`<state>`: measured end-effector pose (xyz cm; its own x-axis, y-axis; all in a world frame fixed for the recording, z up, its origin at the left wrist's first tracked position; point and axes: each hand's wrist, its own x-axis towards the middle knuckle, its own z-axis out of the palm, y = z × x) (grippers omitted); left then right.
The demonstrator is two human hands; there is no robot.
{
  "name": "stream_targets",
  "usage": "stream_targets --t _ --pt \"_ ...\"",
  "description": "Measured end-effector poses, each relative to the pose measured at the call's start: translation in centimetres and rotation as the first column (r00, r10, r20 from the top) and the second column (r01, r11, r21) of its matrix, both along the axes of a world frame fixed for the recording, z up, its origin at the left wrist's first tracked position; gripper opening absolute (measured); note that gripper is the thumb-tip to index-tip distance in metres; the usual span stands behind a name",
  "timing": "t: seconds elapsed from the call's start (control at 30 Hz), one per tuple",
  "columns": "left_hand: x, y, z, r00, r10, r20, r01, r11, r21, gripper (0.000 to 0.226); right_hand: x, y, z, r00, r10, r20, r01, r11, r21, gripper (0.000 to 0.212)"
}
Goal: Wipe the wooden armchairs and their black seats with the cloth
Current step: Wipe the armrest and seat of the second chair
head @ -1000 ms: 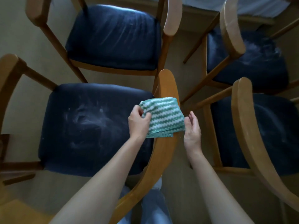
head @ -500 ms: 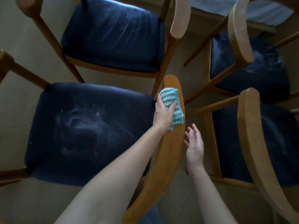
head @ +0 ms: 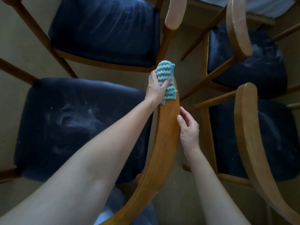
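My left hand (head: 156, 87) grips a folded green-and-white zigzag cloth (head: 166, 75) around the far tip of the near-left armchair's curved wooden backrest (head: 164, 143). My right hand (head: 188, 127) rests its fingertips on the right edge of that backrest, lower down, fingers loosely bent. This chair's black seat (head: 73, 127) lies to the left and shows pale dusty smears.
Three more wooden armchairs with dusty black seats crowd around: one far left (head: 105, 30), one far right (head: 246, 62), one near right (head: 253, 138). Beige floor (head: 186, 51) runs in the narrow gaps between them. A pale sheet (head: 263, 5) shows at the top right.
My left hand has slid the cloth along the backrest to its far tip and wrapped it there. My right hand moved from hanging free beside the backrest to touching its edge.
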<state>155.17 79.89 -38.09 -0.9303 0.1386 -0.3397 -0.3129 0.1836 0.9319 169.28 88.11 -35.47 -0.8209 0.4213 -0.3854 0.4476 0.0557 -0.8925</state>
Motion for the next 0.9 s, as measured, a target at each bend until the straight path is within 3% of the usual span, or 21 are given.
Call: stream_targets --t 0.1,0.23,0.37,0.63,0.9 --pt "4.2 -0.8 -0.3 0.997 -0.010 0.072 0.003 0.996 0.090 0.062 0.4 0.0 0.0 1.000 -0.013 -0.009 0.012 0.999 -0.042 0.037" --pt "11.2 -2.8 -0.2 0.983 -0.144 0.113 0.123 0.977 0.172 0.065 0.6 0.3 0.4 0.999 -0.035 -0.018 0.035 0.999 -0.018 0.035" --pt "17.1 -5.6 0.1 0.943 -0.289 0.167 0.269 0.954 0.137 0.067 1.3 0.5 0.5 0.998 -0.056 0.002 0.056 0.997 0.053 0.034" --pt "24.4 -12.6 2.0 0.761 -0.590 0.269 0.616 0.788 -0.015 0.069 5.0 -1.5 1.5 1.000 0.001 0.002 -0.001 0.984 0.176 0.039" --pt "27.2 -17.9 2.7 0.561 -0.698 0.444 0.784 0.620 -0.016 0.069 8.0 -5.3 2.4 0.996 0.085 -0.001 -0.083 0.967 0.241 0.035"
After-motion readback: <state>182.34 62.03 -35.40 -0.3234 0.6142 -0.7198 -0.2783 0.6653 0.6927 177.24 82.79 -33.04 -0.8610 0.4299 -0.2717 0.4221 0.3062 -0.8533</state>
